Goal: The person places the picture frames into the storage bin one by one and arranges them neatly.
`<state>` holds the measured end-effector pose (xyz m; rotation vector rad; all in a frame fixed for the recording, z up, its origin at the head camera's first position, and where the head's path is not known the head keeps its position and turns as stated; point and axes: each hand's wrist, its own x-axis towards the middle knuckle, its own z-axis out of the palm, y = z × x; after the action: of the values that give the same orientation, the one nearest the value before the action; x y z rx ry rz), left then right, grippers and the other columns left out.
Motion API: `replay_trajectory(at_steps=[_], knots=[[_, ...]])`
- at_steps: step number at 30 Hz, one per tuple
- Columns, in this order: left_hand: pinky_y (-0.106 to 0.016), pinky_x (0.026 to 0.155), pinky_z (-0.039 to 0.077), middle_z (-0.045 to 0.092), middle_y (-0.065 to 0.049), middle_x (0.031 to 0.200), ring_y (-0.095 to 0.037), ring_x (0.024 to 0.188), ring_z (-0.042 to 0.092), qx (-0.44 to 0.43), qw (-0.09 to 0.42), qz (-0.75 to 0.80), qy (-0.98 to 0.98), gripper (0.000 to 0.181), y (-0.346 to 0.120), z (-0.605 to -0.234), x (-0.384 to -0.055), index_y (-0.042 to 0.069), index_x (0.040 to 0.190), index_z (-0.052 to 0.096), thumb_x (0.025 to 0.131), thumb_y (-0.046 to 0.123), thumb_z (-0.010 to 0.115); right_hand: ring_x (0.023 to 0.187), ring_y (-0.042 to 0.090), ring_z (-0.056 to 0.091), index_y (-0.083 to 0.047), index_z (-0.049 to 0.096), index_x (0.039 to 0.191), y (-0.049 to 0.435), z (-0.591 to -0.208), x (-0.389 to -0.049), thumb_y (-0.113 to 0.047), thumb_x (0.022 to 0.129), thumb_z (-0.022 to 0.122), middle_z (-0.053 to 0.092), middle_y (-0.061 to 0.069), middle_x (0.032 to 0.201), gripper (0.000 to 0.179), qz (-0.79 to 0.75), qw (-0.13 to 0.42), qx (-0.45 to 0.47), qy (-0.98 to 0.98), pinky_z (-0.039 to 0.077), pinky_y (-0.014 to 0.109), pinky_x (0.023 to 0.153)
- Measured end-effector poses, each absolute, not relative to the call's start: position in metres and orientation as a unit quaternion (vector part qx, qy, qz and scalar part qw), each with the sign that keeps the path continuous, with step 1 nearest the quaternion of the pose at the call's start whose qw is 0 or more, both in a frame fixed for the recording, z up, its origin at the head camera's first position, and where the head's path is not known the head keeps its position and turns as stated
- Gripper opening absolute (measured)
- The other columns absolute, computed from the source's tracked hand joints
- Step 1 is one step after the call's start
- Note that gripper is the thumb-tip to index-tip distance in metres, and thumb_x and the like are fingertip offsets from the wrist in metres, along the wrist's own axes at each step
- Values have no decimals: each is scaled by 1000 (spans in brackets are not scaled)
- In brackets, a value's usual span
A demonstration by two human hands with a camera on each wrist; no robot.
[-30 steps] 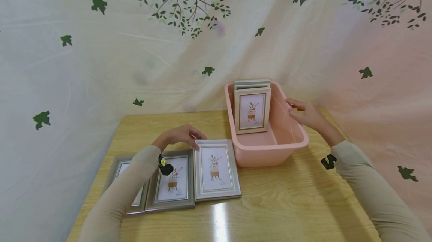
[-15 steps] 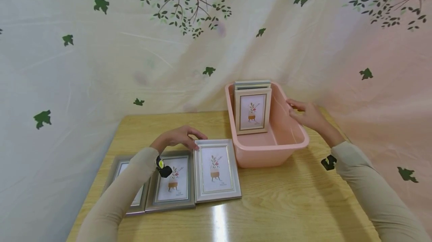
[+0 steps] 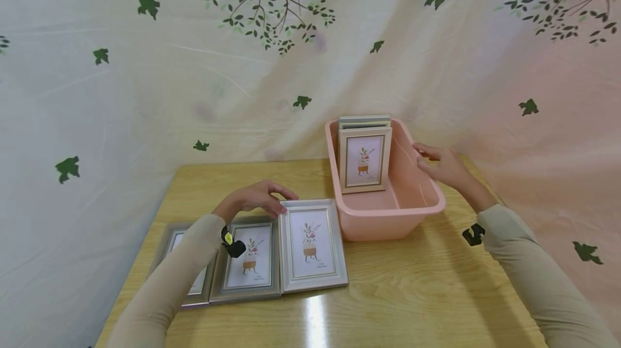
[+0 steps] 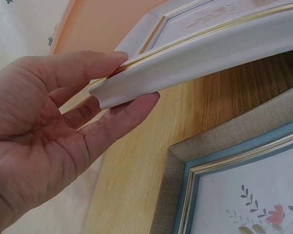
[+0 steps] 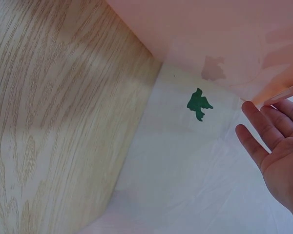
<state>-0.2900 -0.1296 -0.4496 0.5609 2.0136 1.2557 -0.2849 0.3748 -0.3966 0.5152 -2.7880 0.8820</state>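
Observation:
My left hand (image 3: 259,197) pinches the top left corner of a white picture frame (image 3: 285,251), thumb above and fingers beneath. In the left wrist view, that white frame (image 4: 200,66) is tilted, its near edge raised off the table. Beside it on the left lie two grey-brown picture frames, the nearer one (image 3: 275,262) partly behind the sleeve. My right hand (image 3: 443,167) holds the right rim of a pink plastic basin (image 3: 383,227); in the right wrist view its outer fingers (image 5: 259,124) are loosely extended and the thumb is hidden.
Several frames stand upright in the basin's left part, a cream one (image 3: 343,162) in front. The wooden table (image 3: 388,299) extends in front of the basin. A printed curtain (image 3: 233,95) hangs behind. The second grey-brown frame (image 3: 204,297) lies mostly under the left forearm.
The white frame's upper edge has risen slightly in my left hand. My left wrist has shifted a little to the left. The right hand stays at the basin's rim.

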Motion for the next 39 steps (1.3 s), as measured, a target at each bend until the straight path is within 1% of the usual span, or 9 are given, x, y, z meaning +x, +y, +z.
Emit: replay_trajectory(at_steps=[17,24,26,30,39], knots=[[-42,85,62,65,-19,136,-22,104,71,228,340,493,767,49,-131,-445,-286,5,137,63,89,7,74,121,52,60,0,52,146,373,-393,-283,-18,101,60,51,27,147,50,301,89,173,-934,47,68,100],[-43,87,62,68,-15,133,-23,107,71,234,333,498,765,47,-133,-441,-285,9,135,66,89,10,75,122,50,60,-2,52,146,374,-394,-284,-20,101,61,52,25,148,50,305,88,168,-933,48,67,100],[-43,88,62,68,-15,133,-23,107,71,231,333,501,765,46,-133,-439,-284,9,134,66,89,11,75,122,50,60,-2,53,146,374,-394,-284,-20,101,61,52,25,148,50,306,87,167,-933,48,66,100],[-43,88,62,67,-18,133,-23,107,71,224,336,512,758,45,-132,-437,-283,6,133,67,89,10,75,122,51,60,-2,53,146,374,-394,-283,-20,100,61,52,25,147,50,308,87,168,-932,48,67,100],[-42,85,63,68,-17,132,-22,103,71,223,337,523,750,45,-132,-434,-281,3,134,65,90,7,73,121,51,61,-1,52,146,375,-396,-283,-19,100,60,52,26,147,50,309,87,171,-931,49,67,99]])
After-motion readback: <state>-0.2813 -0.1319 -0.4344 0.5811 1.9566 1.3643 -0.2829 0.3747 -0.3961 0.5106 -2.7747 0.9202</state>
